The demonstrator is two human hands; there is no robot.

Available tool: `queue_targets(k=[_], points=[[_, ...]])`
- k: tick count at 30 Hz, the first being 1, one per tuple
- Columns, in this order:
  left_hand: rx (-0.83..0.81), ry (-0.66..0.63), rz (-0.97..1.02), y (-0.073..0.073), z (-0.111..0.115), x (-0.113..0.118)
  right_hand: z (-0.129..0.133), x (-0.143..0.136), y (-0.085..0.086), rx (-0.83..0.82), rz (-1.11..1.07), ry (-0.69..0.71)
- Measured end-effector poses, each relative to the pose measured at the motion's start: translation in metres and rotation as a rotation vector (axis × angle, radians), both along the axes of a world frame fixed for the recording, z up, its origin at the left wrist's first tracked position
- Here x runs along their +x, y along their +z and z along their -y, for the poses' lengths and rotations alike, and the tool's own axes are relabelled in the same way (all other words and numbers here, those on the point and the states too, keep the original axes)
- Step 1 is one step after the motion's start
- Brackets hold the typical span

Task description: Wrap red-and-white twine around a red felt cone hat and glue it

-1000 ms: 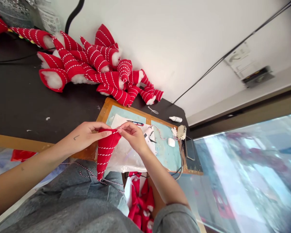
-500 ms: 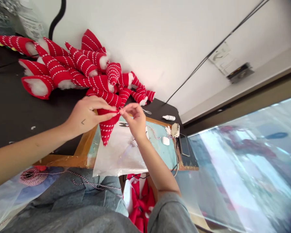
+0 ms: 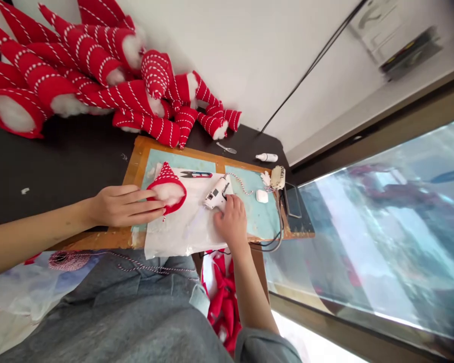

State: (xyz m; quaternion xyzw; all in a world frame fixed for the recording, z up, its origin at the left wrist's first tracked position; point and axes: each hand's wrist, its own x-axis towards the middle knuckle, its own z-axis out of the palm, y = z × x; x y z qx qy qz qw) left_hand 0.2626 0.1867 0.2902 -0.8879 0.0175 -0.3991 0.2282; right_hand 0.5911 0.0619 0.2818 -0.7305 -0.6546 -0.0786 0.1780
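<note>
- A pale wall [image 3: 227, 30] rises behind a dark table [image 3: 79, 156], where striped red cones [image 3: 87, 55] lie heaped; a framed blue board [image 3: 255, 217] bears a white sheet [image 3: 181, 237].
- Half a second ago both hands pinched the edge of one red cloth cone [image 3: 166, 175], its tip hanging down; now it lies on the sheet's left part, tip pointing away from the person.
- The right hand [image 3: 232, 217] has left the cone and is at the handle of the white glue gun [image 3: 215, 195], thumb and fingers about it; whether they have closed tight, I cannot tell.
- The left hand [image 3: 124, 205] has stayed by the cone, fingers stretched out over its rim; their grip cannot be told.
- The cone's wide mouth now faces the person, round and full of fluffy white stuffing [image 3: 171, 193]; white stitched stripes ring its narrow end.
- Small scissors [image 3: 196, 175] lie between cone and glue gun, farther back.
</note>
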Motion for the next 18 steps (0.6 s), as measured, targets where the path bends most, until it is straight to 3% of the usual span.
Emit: queue_targets(k=[5,10,14,18], points=[[-0.214,0.111,0.006,-0.002,0.013,-0.005,0.001,0.0,0.007,0.113,-0.125,-0.037],[-0.309,0.121,0.018,0.001,0.017,-0.01,0.049,-0.033,0.031,0.299,-0.412,0.216],[-0.313,0.109,0.021,-0.002,0.015,-0.013,0.08,-0.076,0.05,0.193,-0.695,0.384],[-0.341,0.134,-0.015,-0.006,0.016,-0.017,0.089,-0.097,0.04,0.077,-0.782,0.427]])
